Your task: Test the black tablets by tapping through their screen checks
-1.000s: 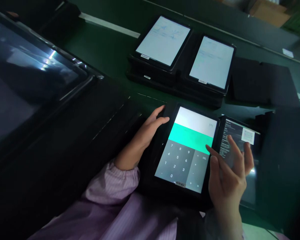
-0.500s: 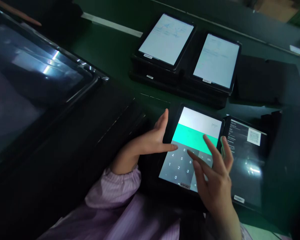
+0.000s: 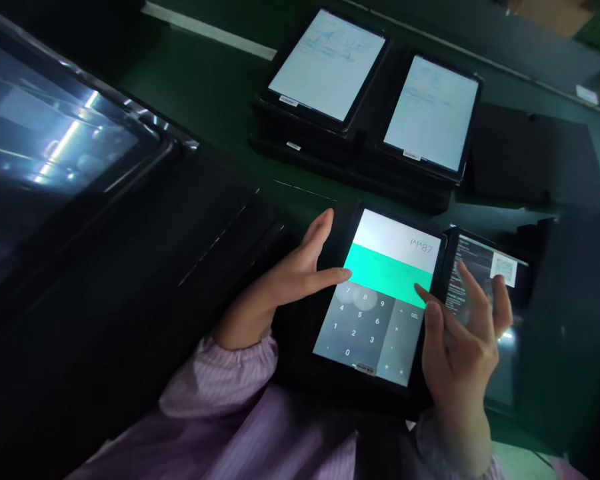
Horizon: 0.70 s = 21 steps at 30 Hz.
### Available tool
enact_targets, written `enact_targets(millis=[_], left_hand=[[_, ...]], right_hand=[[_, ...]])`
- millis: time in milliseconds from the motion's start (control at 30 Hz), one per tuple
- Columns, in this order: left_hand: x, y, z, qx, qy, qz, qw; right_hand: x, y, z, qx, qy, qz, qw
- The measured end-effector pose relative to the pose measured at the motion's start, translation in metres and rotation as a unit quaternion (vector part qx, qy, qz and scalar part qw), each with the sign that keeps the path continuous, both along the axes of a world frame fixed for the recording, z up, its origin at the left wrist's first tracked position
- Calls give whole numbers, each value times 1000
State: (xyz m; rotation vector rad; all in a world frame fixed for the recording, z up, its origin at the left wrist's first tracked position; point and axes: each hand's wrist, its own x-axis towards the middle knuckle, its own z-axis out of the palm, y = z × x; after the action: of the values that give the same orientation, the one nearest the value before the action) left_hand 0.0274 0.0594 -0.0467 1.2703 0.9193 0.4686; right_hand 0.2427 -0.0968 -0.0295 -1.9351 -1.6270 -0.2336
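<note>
A tablet (image 3: 363, 340) lies in front of me, showing a calculator keypad, a green band and a white strip with characters. My left hand (image 3: 303, 267) is at its left edge, fingers apart, one fingertip over the screen beside the 7 key. On the right, my right hand (image 3: 463, 340) is spread, a fingertip near the right end of the green band. Neither hand holds anything. Partly behind my right hand is a second tablet (image 3: 500, 373) with a dark screen, lines of text and a square code.
Two tablets with white screens, one at the back (image 3: 330, 67) and one right of it (image 3: 433, 113), rest on dark stacks. Black flat cases (image 3: 535, 153) sit further right. A large glossy dark panel (image 3: 45, 133) fills the left side.
My right hand has moved right, off the keypad. The white strip now shows more characters, and pale circles mark the 7 and 8 keys. My left fingertip sits slightly higher.
</note>
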Motion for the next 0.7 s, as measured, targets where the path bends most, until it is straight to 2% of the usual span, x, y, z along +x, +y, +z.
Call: enact_targets(millis=[133,367,567,633,700], left_hand=[[4,-1,2,17,-35,38,999],[7,2,-1,30,-59,97,993],[10,4,-2,46,-78,127,988],[11,5,-4,54,-70,141,986],[13,7,-8,65,-73,162,982]], right_hand=[[-3,3,-3,-21,0,48,999],[3,-3,1,14,14,-26,999],[0,4,-6,-8,13,21,1000],[-1,6,-1,-4,25,29,999],[-2,0,11,8,91,38,995]])
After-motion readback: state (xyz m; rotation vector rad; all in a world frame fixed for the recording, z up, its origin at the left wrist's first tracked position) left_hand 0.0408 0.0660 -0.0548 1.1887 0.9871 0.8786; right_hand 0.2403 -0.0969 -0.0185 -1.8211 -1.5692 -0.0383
